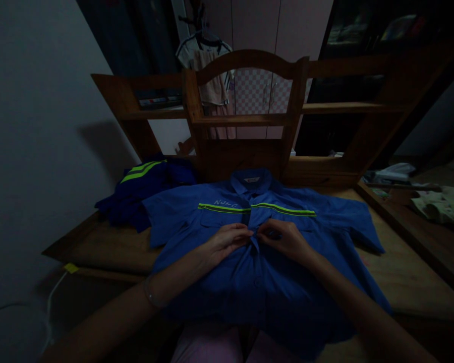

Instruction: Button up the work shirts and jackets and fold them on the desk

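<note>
A blue short-sleeved work shirt (pixel 287 282) lies spread front up on the desk, its collar at the far side. Yellow-green stripes cross its chest. At the middle of the button placket, just under the stripes, my left hand (pixel 229 239) pinches the fabric with its fingertips. From the other side my right hand (pixel 285 239) grips the placket between thumb and fingers, close against the left fingertips. The fingers hide the spot they hold, so a button there cannot be made out. Lower on the placket a button shows.
Another dark blue garment (pixel 144 189) with bright stripes lies bunched at the back left of the wooden desk (pixel 412 272). A wooden shelf frame (pixel 245 121) rises behind the shirt. Light cloth (pixel 442 204) lies at the far right, and a white cable (pixel 51 307) hangs at the left.
</note>
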`<state>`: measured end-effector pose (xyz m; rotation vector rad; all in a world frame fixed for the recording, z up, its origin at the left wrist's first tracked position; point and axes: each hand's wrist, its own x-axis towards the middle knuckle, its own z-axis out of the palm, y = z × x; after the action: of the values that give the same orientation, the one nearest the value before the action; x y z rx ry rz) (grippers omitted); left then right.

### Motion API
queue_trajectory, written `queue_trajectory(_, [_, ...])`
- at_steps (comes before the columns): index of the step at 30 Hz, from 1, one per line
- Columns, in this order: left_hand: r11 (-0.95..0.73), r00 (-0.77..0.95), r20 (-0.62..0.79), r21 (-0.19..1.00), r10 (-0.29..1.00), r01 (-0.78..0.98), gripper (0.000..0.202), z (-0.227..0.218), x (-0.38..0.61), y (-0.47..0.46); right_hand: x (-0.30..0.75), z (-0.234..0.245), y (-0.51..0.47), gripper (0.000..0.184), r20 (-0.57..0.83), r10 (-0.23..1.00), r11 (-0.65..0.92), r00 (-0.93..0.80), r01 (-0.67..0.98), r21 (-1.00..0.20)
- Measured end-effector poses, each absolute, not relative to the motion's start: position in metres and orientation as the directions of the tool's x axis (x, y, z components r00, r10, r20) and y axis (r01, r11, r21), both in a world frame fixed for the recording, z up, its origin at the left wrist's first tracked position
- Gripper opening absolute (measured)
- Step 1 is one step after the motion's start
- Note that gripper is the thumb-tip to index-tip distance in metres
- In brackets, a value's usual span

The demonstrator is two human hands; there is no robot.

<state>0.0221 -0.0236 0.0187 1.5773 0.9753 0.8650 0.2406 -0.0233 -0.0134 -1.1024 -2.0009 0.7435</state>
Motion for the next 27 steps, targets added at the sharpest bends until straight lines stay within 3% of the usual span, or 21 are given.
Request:
queue_trajectory(4, [-0.111,0.498,0.032,0.986,0.867,0.128,0.02,0.022,0.008,-0.027,0.239,-0.011,-0.024,0.014,0.299,0.878,0.453,-0.374,0.446,-0.772])
queue_trajectory(8, [-0.089,0.467,0.037,0.992,0.883,0.088,0.015,-0.001,0.013,-0.014,0.236,-0.012,-0.024,0.019,0.248,0.887,0.399,-0.39,0.375,-0.837])
queue_trajectory(11, [0.035,0.433,-0.048,0.999,0.9,0.037,0.011,-0.019,0.025,-0.002,0.236,-0.014,-0.024,0.021,0.231,0.89,0.376,-0.392,0.346,-0.86])
queue_trajectory(17, [0.333,0.42,-0.293,0.943,0.859,-0.023,0.025,-0.02,0.039,-0.001,0.237,-0.015,-0.023,0.019,0.192,0.889,0.364,-0.415,0.387,-0.847])
queue_trajectory(21, [0.205,0.408,-0.194,0.979,0.892,0.017,0.026,-0.015,0.047,-0.011,0.238,-0.015,-0.021,0.014,0.182,0.893,0.367,-0.411,0.434,-0.823])
queue_trajectory(27, [0.086,0.357,-0.087,0.996,0.93,0.018,0.026,-0.019,0.049,-0.01,0.243,-0.01,-0.016,0.018,0.134,0.92,0.279,-0.367,0.375,-0.884])
